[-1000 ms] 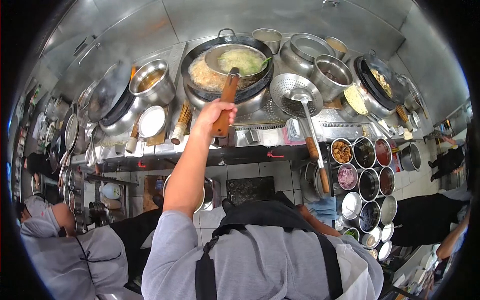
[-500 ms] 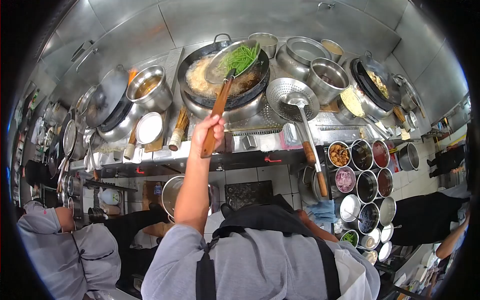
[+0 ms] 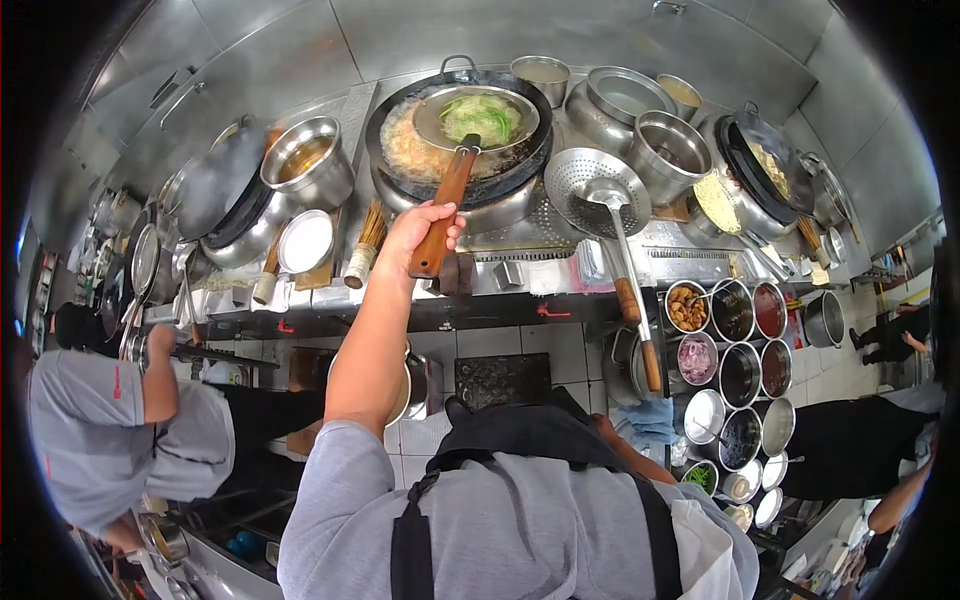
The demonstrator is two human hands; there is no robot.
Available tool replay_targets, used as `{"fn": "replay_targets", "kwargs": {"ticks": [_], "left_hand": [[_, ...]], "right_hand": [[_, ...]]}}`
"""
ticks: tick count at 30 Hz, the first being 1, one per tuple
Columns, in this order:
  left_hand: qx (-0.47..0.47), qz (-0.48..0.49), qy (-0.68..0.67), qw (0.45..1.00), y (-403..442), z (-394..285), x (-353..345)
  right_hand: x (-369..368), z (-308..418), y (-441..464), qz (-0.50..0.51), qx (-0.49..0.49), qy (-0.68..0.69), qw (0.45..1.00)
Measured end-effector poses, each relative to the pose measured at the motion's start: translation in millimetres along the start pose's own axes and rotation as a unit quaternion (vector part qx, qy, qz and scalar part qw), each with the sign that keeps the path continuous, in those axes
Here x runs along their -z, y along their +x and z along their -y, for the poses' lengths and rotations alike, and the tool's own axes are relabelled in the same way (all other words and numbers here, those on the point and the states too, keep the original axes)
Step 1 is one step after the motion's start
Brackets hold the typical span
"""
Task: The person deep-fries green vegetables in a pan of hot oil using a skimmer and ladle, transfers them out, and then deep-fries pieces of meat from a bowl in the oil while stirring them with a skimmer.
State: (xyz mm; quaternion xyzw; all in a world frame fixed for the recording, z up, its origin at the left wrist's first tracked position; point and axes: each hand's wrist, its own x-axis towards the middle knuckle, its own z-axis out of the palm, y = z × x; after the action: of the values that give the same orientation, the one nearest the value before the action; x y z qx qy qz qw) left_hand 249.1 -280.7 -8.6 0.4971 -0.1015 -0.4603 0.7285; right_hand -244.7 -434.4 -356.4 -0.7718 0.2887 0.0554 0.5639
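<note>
My left hand [image 3: 420, 238] is closed round the wooden handle of a wire strainer [image 3: 432, 125]. The strainer's round basket sits low in a large black wok [image 3: 375, 150] of bubbling oil. Green beans [image 3: 482, 117] lie in the basket, partly covered by foam. Pale froth spreads over the oil to the left of the basket. Of my right arm only a strip of bare forearm [image 3: 632, 452] shows beside the apron; its hand is hidden.
Right of the wok lies a perforated skimmer [image 3: 572, 195] with a ladle [image 3: 622, 240] on it. A pot of amber liquid [image 3: 318, 178] stands left, near a bamboo brush [image 3: 366, 248]. Several ingredient tins [image 3: 740, 372] fill the right side. A co-worker [image 3: 130, 415] stands at left.
My left hand has lowered the strainer from above the wok into the oil. The beans, earlier raised and bare, are now among foam. The co-worker at left has shifted posture.
</note>
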Motion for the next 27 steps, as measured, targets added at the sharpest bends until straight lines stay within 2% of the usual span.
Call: {"fn": "replay_targets", "kwargs": {"ticks": [3,6,9,10,12,14,18,21,27], "left_hand": [[-0.007,-0.021,0.005,1.000,-4.2,0.0,-1.2],[-0.018,0.000,-0.017,1.000,-2.6,0.2,3.9],[-0.032,-0.020,0.009,0.999,1.4,6.0,-1.5],[-0.033,-0.026,0.018,0.999,3.5,8.7,-4.1],[-0.025,-0.013,-0.002,1.000,6.9,11.7,-9.5],[-0.022,-0.005,-0.023,0.999,5.1,10.0,-10.8],[-0.020,0.019,-0.061,0.998,-1.0,6.4,3.6],[-0.024,-0.001,-0.037,0.999,-4.1,10.0,0.0],[-0.022,-0.009,-0.029,0.999,-7.9,10.0,0.2]], "right_hand": [[2.1,-18.1,6.7,-0.002,0.211,-0.118,0.970],[6.6,-14.0,4.2,0.054,0.017,0.018,0.998],[6.1,-14.0,-1.7,-0.015,0.175,-0.215,0.961],[5.4,-2.2,-8.1,-0.009,0.089,-0.152,0.984],[9.1,4.7,-18.7,0.004,-0.084,-0.025,0.996],[11.8,-2.4,-13.5,-0.007,-0.071,-0.051,0.996],[-1.4,-66.5,-13.6,-0.018,-0.054,-0.098,0.994],[17.5,-17.2,-16.8,0.051,0.179,-0.279,0.942],[-5.7,-35.4,3.7,-0.032,0.047,-0.117,0.992]]}}
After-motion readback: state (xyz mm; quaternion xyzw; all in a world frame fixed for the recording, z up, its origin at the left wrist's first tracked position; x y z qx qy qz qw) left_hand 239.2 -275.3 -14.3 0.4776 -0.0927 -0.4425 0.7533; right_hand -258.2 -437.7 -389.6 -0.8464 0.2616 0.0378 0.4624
